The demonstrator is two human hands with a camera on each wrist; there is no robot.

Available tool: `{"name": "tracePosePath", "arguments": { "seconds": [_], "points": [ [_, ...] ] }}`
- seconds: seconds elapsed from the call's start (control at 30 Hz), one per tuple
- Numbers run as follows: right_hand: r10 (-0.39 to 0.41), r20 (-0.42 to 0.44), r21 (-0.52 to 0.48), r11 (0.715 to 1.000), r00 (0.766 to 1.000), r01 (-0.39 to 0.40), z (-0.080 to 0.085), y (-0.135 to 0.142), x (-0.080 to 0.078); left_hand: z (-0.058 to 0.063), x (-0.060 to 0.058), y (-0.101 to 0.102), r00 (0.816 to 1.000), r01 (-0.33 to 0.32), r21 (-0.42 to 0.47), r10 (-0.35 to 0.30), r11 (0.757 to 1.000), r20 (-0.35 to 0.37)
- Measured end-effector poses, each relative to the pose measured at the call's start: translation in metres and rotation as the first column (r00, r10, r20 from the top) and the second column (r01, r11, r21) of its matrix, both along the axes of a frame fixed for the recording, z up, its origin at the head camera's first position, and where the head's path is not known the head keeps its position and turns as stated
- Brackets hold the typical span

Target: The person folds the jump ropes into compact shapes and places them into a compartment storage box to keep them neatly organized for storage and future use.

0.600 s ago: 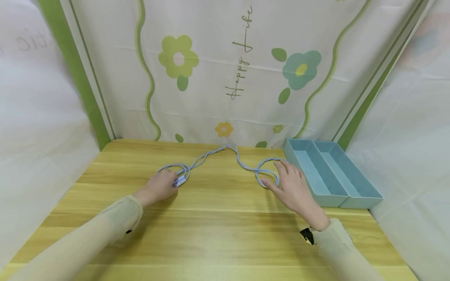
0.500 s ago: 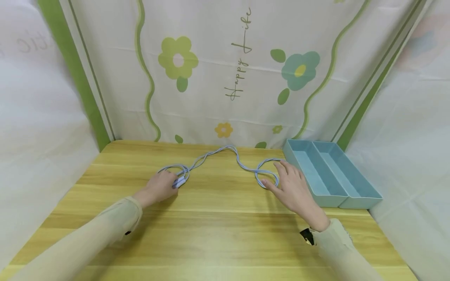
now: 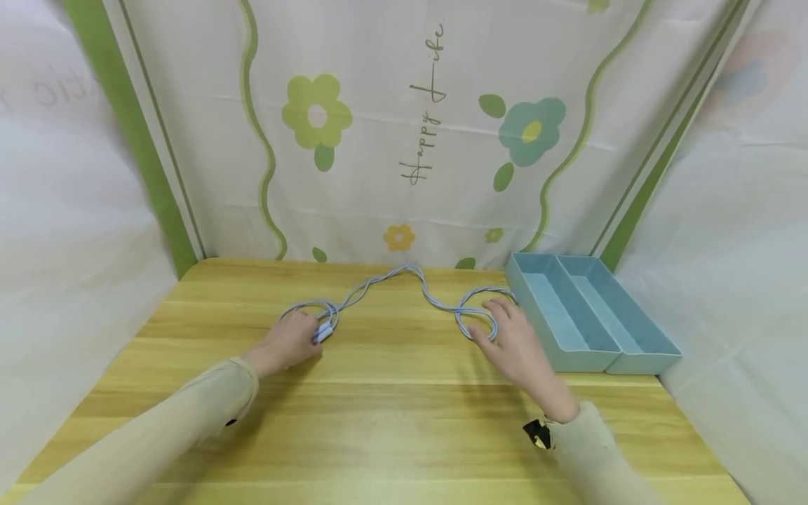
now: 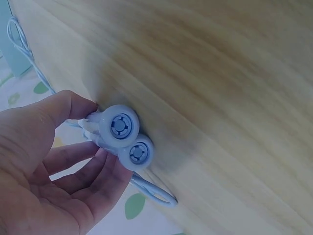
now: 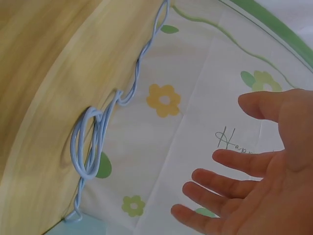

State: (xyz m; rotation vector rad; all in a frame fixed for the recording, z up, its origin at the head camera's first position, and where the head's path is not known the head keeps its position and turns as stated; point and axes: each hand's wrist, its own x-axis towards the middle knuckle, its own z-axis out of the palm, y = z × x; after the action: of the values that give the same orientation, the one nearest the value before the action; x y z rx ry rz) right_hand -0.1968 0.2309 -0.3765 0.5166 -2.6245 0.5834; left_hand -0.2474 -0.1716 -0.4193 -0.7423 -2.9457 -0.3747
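A pale blue jump rope (image 3: 434,300) lies in a twisted, doubled line along the back of the table, looped at both ends. At the left end my left hand (image 3: 290,342) pinches its two round-ended handles (image 4: 120,126) between thumb and fingers. The left wrist view shows the handles side by side, slotted ends facing the camera. My right hand (image 3: 516,351) hovers by the right-hand loop, its fingers spread and loosely bent around nothing. In the right wrist view those fingers (image 5: 230,183) stand apart from the rope's loop (image 5: 73,144).
A light blue two-compartment box (image 3: 593,361) stands at the table's back right, close to my right hand. A white curtain (image 3: 379,203) with flowers closes off the back, and white sheets hang at both sides. Bare wooden tabletop (image 3: 391,421) stretches in front of the hands.
My right hand has drawn slightly left and toward me, showing more of the rope near the box. My left hand still holds the handles. The head view has shifted a little.
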Motion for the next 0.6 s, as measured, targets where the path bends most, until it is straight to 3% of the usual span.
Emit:
{"name": "tracePosePath", "arguments": {
  "seconds": [0.2,0.6],
  "points": [
    [0.004,0.062,-0.077,0.997,0.998,0.001,-0.003,-0.009,0.004,-0.005,0.002,-0.002,1.0,0.006,0.009,-0.006,1.0,-0.009],
    [0.024,0.146,-0.072,0.997,0.989,-0.014,-0.009,-0.015,0.006,-0.005,-0.001,-0.001,1.0,0.013,0.015,-0.012,1.0,-0.029]
  ]
}}
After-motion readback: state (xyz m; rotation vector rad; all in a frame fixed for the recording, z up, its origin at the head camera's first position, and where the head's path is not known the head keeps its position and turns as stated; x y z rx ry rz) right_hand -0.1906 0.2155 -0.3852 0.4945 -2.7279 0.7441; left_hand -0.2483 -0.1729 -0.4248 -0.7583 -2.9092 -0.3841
